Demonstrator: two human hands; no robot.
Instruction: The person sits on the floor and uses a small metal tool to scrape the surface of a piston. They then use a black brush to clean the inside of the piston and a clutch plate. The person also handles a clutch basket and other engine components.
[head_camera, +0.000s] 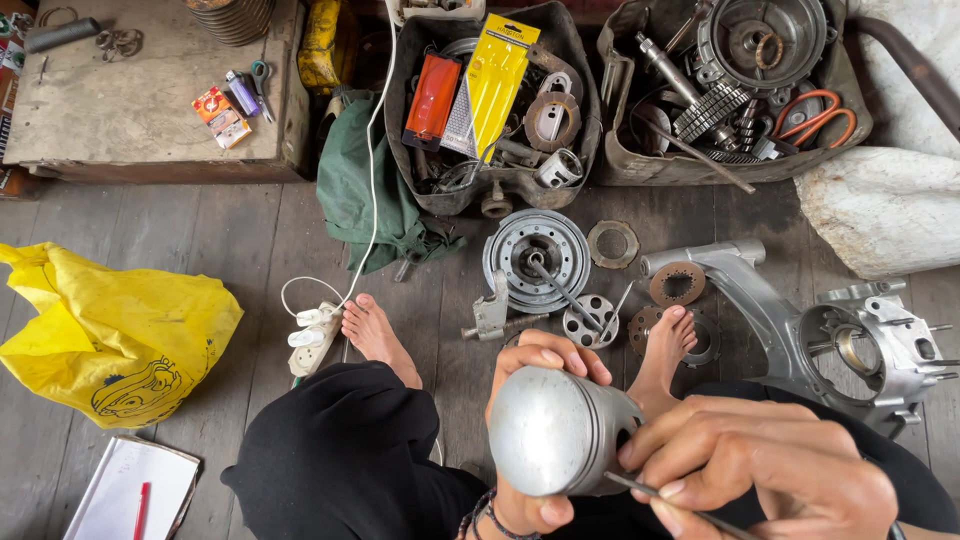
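My left hand (540, 365) grips a round silver piston (555, 430) from behind and below, its flat crown turned toward me. My right hand (770, 470) rests against the piston's right side and pinches a thin metal pick (660, 497) whose tip touches the piston's lower right edge. Both hands are over my lap, between my black-trousered knees and bare feet.
On the wooden floor lie a ribbed round hub (537, 258), clutch plates (677, 283), and a silver engine casing (840, 340). Two trays of parts and tools (490, 100) (730, 90) stand behind. A yellow bag (110, 330), a notepad (135, 490) and a power strip (312, 335) are at left.
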